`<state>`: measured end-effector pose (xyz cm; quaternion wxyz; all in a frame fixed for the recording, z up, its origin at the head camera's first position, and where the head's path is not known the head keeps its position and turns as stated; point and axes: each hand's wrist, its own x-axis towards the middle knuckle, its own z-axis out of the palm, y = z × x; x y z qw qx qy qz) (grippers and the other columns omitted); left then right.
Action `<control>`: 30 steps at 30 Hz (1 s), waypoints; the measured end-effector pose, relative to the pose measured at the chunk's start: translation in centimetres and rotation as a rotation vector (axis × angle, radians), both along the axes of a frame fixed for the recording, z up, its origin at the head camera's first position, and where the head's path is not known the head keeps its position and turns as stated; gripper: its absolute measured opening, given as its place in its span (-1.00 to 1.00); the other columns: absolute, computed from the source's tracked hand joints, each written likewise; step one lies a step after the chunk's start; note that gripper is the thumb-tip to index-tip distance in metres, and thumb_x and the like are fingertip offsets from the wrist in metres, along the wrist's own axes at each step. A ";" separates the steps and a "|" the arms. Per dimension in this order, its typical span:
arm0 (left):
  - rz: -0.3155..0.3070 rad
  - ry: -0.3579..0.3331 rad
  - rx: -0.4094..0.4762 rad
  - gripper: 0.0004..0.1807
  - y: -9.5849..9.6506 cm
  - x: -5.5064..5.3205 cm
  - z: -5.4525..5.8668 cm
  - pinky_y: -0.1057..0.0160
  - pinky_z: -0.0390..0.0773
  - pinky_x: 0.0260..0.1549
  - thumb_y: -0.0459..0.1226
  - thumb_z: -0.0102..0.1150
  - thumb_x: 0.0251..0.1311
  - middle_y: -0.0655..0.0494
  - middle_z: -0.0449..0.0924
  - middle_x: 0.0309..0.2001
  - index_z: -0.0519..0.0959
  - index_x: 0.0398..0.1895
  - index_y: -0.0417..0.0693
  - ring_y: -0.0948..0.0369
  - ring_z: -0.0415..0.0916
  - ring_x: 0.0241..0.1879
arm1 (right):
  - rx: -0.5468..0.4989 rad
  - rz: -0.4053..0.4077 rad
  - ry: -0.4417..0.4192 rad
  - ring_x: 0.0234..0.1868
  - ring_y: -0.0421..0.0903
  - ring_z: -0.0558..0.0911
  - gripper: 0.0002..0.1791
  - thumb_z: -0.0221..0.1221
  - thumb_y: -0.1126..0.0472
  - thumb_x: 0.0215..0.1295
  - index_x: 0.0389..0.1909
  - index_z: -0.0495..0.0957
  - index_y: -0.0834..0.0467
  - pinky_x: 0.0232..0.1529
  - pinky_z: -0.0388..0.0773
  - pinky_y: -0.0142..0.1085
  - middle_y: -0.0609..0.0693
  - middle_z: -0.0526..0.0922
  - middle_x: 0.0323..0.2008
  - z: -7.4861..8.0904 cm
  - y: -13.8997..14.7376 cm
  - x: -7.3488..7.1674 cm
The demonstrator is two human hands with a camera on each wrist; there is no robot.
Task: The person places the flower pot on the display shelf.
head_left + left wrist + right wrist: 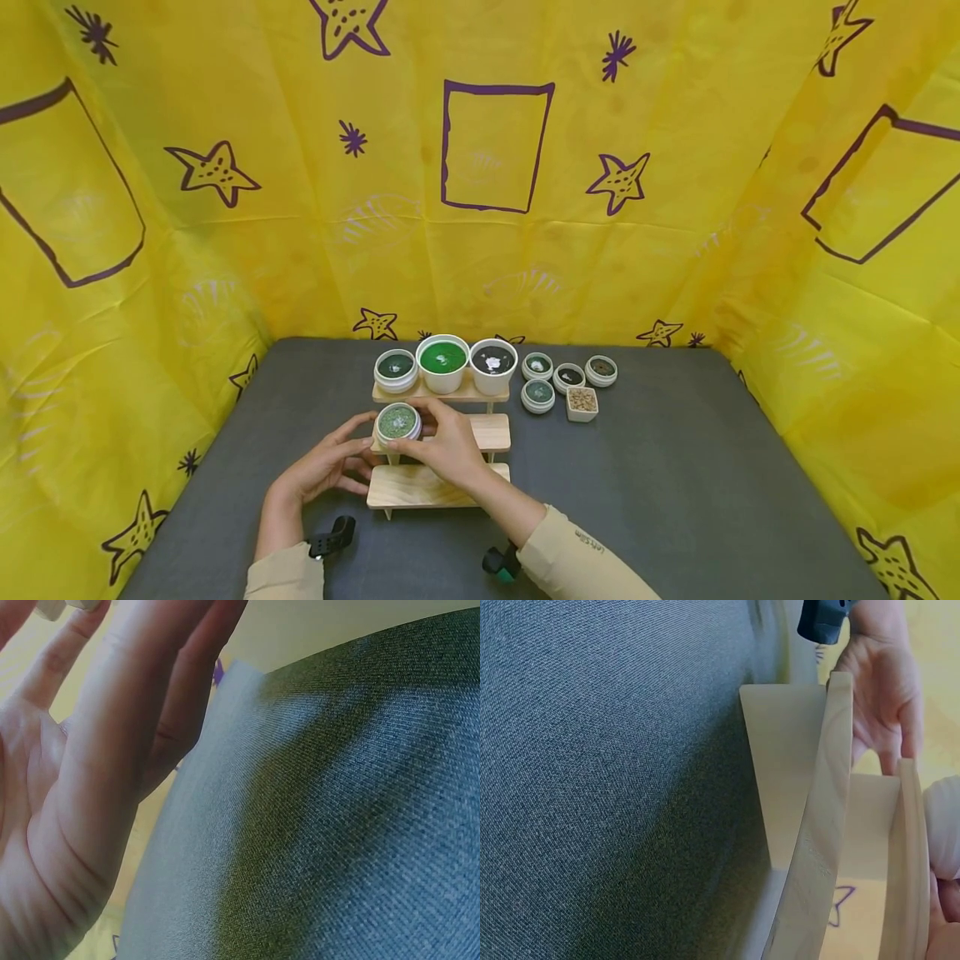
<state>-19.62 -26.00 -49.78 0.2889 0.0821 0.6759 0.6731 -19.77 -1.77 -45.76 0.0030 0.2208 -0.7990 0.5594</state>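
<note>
A small white round pot (pixel 398 422) with speckled green contents sits at the left end of the middle step of a three-tier wooden stand (pixel 420 485). My right hand (pixel 448 443) pinches this pot from its right side, thumb in front and fingers behind. In the right wrist view the pot (pixel 943 825) shows only partly, beside the step's edge. My left hand (pixel 330 462) is at the stand's left side, its fingers loosely extended and the fingertips right at the step's end and the pot. The left wrist view shows these fingers (pixel 127 712) long and nearly straight.
On the top step stand a dark green pot (pixel 397 371), a bright green cup (pixel 442 363) and a black cup (pixel 493 367). Right of the stand are several small pots (pixel 537 397) and a square dish (pixel 582 404) of tan bits. Yellow cloth (pixel 480 275) walls the grey table (pixel 660 483).
</note>
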 end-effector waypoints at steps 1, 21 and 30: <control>-0.001 0.000 -0.001 -0.40 0.0 0.0 0.0 0.05 0.73 -0.23 -0.11 -0.12 0.49 0.06 0.58 -0.19 -0.05 0.49 0.20 0.19 0.65 -0.28 | -0.001 0.001 -0.001 -0.16 -0.30 0.70 -0.37 0.49 0.05 0.02 0.15 0.54 0.04 -0.15 0.63 -0.51 0.00 0.70 0.00 0.0 0.0 0.0; -0.011 0.000 0.011 -0.45 0.0 -0.1 -0.1 0.06 0.72 -0.25 -0.13 -0.14 0.50 0.07 0.60 -0.20 -0.02 0.46 0.27 0.19 0.66 -0.28 | -0.086 0.038 -0.081 -0.03 -0.10 0.74 -0.36 0.50 0.06 -0.01 0.15 0.54 0.00 -0.02 0.68 -0.35 0.01 0.69 0.03 -0.1 1.1 -0.1; -0.006 -0.010 0.008 -0.38 0.1 -0.1 0.0 0.07 0.73 -0.25 -0.14 -0.14 0.50 0.05 0.60 -0.20 -0.10 0.50 0.14 0.20 0.66 -0.29 | -0.092 -0.004 -0.049 0.02 0.04 0.71 -0.35 0.51 0.07 -0.01 0.14 0.56 0.10 0.02 0.67 -0.28 0.17 0.71 -0.01 -0.1 2.8 0.4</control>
